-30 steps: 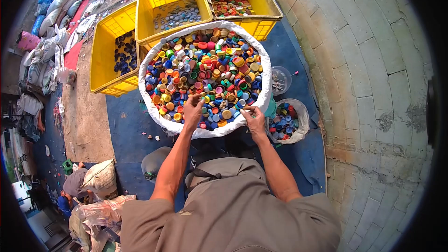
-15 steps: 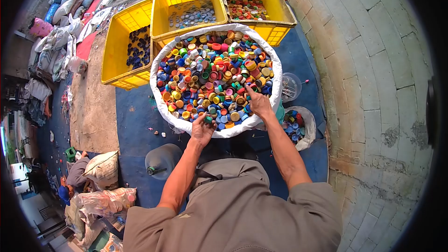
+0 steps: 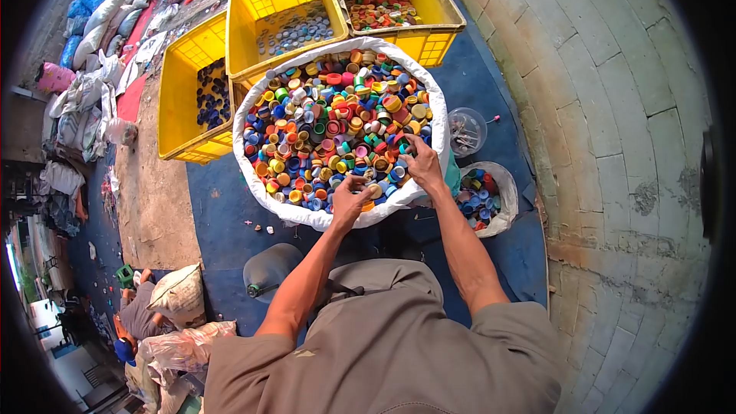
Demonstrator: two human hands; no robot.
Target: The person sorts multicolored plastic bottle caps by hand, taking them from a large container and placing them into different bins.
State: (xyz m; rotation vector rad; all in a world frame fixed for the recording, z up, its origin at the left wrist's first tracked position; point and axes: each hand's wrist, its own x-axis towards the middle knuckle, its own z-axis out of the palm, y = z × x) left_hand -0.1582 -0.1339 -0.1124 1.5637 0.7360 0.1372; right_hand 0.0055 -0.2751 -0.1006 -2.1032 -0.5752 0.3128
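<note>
A large white-rimmed sack [image 3: 438, 107] is full of loose bottle caps [image 3: 330, 126] in many colours. At its near edge, my left hand [image 3: 352, 198] is over the caps, thumb and index finger apart, with no cap visible between them. My right hand [image 3: 423, 162] reaches over the right part of the heap, its fingers bent and apart, the tips near red and blue caps. Whether a fingertip touches a cap is too small to tell.
Behind the sack stand yellow crates [image 3: 287, 27] with sorted caps. At right are a clear tub [image 3: 466, 132] and a small white sack [image 3: 502, 199] of blue and red caps. A large jug [image 3: 272, 270] lies near my left arm. Another person [image 3: 142, 314] is at lower left.
The view has shifted, so the sack appears further left. My left hand has moved right over the caps, and the green cap it held is gone from it. My right index finger is more bent.
</note>
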